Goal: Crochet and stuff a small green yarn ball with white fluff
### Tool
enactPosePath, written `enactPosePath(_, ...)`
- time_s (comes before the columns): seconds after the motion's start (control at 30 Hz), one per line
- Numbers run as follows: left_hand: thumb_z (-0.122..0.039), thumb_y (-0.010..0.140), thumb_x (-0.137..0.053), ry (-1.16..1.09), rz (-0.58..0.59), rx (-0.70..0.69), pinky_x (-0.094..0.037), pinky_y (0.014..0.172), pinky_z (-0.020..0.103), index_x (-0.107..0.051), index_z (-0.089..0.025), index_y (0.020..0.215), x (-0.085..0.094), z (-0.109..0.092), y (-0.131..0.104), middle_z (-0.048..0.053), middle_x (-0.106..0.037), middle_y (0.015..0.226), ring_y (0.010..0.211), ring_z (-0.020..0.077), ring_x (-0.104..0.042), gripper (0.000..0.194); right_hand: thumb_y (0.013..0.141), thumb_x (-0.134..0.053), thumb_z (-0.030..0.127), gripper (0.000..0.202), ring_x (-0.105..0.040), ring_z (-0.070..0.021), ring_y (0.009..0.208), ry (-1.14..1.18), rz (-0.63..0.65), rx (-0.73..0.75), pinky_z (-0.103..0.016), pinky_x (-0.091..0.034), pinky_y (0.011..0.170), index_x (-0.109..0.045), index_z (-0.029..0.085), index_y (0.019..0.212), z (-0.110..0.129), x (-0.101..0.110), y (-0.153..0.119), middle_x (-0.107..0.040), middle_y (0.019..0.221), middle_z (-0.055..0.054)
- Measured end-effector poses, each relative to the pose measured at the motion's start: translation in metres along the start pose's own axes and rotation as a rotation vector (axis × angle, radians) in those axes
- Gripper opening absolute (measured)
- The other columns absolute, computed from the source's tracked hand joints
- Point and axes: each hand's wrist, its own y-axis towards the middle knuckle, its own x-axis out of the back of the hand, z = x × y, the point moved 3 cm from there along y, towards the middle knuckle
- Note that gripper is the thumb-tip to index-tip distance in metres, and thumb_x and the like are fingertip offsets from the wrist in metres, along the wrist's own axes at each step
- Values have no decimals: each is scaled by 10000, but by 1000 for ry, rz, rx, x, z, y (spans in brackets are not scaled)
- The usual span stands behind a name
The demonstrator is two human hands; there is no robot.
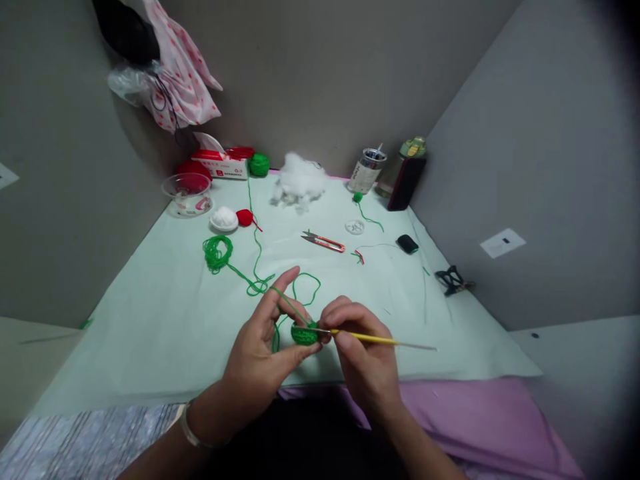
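Near the table's front edge, my left hand pinches a small green crocheted piece between thumb and fingers. Green yarn runs from the piece up over its raised index finger. My right hand is closed on the yellow handle of a crochet hook. The hook's metal end lies across the top of the green piece, and its tip is too small to make out. The hook's other end points right. Loose green strands lie behind and beside my left hand.
Orange-handled snips lie mid-table. Behind are white stuffing, a green yarn ball, a tissue box, a tin can and a bottle. A green yarn bundle lies left; a black clip is right.
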Motion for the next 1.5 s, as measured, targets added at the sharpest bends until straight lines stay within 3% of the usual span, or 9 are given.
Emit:
enactPosePath(0.13,-146,812,-833,92,-13,-45,-522,1028,325,-474,-315,1542,0,0,-4,-12,-745,962,1025,181,-717,830,870,-797,379,162,-550,-132,681,77,0,-122,-255,-446,635,-764,221,865,-1,1,3,-629,771,-5)
enactPosePath(0.33,-153,771,-861,112,-55,-46,-586,840,267,-541,-261,1491,6,-1,-5,-13,-703,910,850,153,-700,795,816,-845,436,262,-460,-103,549,111,2,-239,-244,-388,548,-739,205,876,-6,3,4,-571,642,32)
enactPosePath(0.47,-107,807,-821,91,-23,-73,-546,958,285,-518,-331,1507,6,4,-6,-33,-678,917,901,138,-668,796,833,-817,458,270,-524,-127,623,116,52,-193,-270,-447,595,-757,198,790,-4,-1,6,-604,740,-7)
enactPosePath(0.6,-99,847,-788,78,7,-92,-510,1006,294,-498,-388,1516,7,10,-8,-35,-664,953,949,133,-649,784,906,-763,374,147,-607,-150,748,-25,47,-139,-279,-503,684,-791,238,954,-1,1,3,-668,877,-30)
enactPosePath(0.73,-141,812,-843,4,21,-93,-509,999,291,-518,-368,1509,12,11,-11,-11,-667,1020,998,152,-649,802,920,-762,302,105,-637,-180,827,-264,50,18,-315,-529,745,-825,276,999,4,2,0,-704,922,-46)
enactPosePath(0.87,-185,927,-735,-74,15,-66,-527,980,285,-528,-347,1500,14,7,-13,7,-649,1032,994,142,-652,631,955,-725,322,143,-646,-190,830,-245,45,93,-333,-529,724,-835,309,1046,2,0,2,-717,947,-54)
enactPosePath(1.17,-170,869,-772,-151,24,41,-557,964,340,-362,-254,1617,19,9,-13,44,-690,1021,978,181,-687,857,943,-742,330,121,-672,-208,859,-225,128,105,-354,-568,743,-812,270,1020,2,-1,7,-752,921,-62)
enactPosePath(1.33,-201,880,-762,-130,38,24,-548,1015,396,-380,-262,1618,24,8,-14,64,-716,1045,1002,210,-698,833,943,-741,290,139,-700,-211,892,-318,192,107,-363,-596,764,-825,287,1053,7,-1,8,-766,993,-71)
enactPosePath(1.5,-165,866,-764,-127,36,53,-551,1014,350,-416,-251,1585,23,5,-15,56,-702,1048,1015,190,-696,803,969,-704,257,163,-730,-228,934,-293,145,159,-391,-613,785,-835,311,1051,6,-5,4,-798,1003,-70)
